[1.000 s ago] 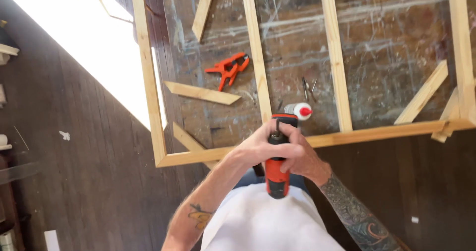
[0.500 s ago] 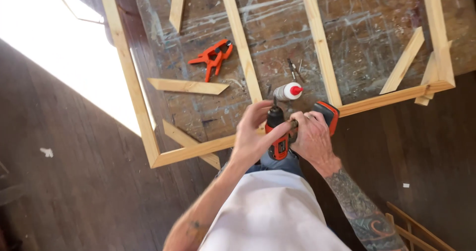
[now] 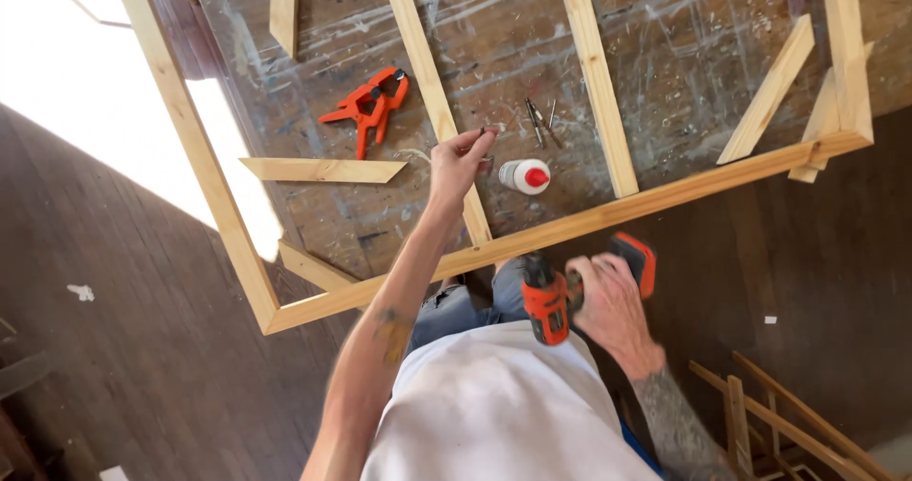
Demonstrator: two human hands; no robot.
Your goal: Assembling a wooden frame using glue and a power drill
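Two hands work apart over a large wooden frame [image 3: 579, 223] that lies flat on a paint-streaked worktable [image 3: 684, 54], its near rail running along the table edge in front of the person. The right hand [image 3: 613, 301] is wrapped around the grip of an orange and black cordless drill [image 3: 551, 301], held low against the body below the frame's near rail, seemingly parked there while the other hand is busy. The left hand [image 3: 458, 163] stretches forward over an upright slat [image 3: 432, 92] of the frame, its fingertips pinched together on something small and dark, likely a screw, though it is too small to tell. Just right of that hand a white glue bottle [image 3: 524, 176] with a red cap lies on its side on the table, closed, its contents not visible. A few loose screws or bits [image 3: 540, 120] lie scattered beyond it, within easy reach between two slats. An orange spring clamp [image 3: 369, 106] rests unused on the table further left, near a loose offcut with angled ends [image 3: 323, 169]. Short diagonal braces [image 3: 771, 87] sit at the frame's corners, apparently to stiffen the joints. Dark floorboards [image 3: 114, 367] show below, and another wooden frame piece [image 3: 779, 424] leans at lower right.
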